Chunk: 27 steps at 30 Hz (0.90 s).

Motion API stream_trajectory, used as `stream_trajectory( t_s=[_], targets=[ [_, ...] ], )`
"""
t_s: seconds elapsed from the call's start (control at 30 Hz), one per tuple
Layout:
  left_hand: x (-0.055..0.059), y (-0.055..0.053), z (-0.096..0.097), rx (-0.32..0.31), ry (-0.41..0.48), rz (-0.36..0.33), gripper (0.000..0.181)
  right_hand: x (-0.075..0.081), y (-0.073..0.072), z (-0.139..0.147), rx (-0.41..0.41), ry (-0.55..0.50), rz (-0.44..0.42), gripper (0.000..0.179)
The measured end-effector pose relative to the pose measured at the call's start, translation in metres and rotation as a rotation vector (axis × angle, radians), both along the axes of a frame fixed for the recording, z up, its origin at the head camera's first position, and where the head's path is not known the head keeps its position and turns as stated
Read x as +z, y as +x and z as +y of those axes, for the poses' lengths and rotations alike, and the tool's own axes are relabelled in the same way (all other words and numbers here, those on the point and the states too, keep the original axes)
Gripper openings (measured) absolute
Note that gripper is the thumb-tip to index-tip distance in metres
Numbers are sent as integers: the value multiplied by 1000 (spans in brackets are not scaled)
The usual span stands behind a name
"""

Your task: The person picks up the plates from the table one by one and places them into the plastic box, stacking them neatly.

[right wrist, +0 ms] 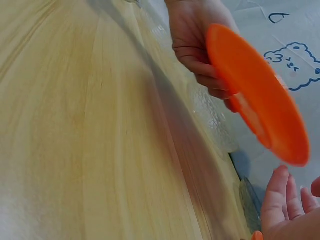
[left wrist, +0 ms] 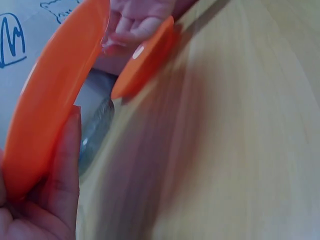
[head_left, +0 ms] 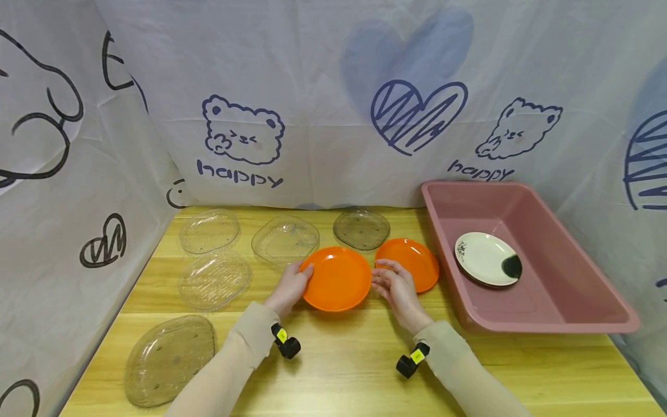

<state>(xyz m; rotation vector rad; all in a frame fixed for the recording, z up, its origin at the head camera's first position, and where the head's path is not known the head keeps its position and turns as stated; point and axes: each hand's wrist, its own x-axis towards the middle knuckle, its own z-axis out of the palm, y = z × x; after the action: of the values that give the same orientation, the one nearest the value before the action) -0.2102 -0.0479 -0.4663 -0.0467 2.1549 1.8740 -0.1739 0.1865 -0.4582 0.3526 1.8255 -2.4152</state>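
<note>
My left hand pinches an orange plate by its left edge, thumb on top and fingers underneath. The plate is raised off the table, with its shadow cast on the wood in the left wrist view. Near the plate's right rim, my right hand has its fingers loosely extended and holds nothing. In the right wrist view, the fingers are just below the rim of the held plate. A second orange plate lies on the table behind the right hand, beside the pink basin.
One white oval plate with a dark patch lies in the basin on the right. Clear textured plates stand at the back left and middle. Brown-tinted clear plates lie at the back and front left. Printed cloth hangs behind the table.
</note>
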Motion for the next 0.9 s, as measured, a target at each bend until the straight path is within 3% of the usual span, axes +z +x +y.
stream_trajectory(
  t_s=[0.57, 0.9],
  targets=[
    [36, 5, 27, 50, 81, 63, 35, 10, 4, -2, 19, -64, 13, 34],
    [40, 6, 40, 98, 70, 149, 35, 16, 6, -3, 41, -119, 31, 44]
  ],
)
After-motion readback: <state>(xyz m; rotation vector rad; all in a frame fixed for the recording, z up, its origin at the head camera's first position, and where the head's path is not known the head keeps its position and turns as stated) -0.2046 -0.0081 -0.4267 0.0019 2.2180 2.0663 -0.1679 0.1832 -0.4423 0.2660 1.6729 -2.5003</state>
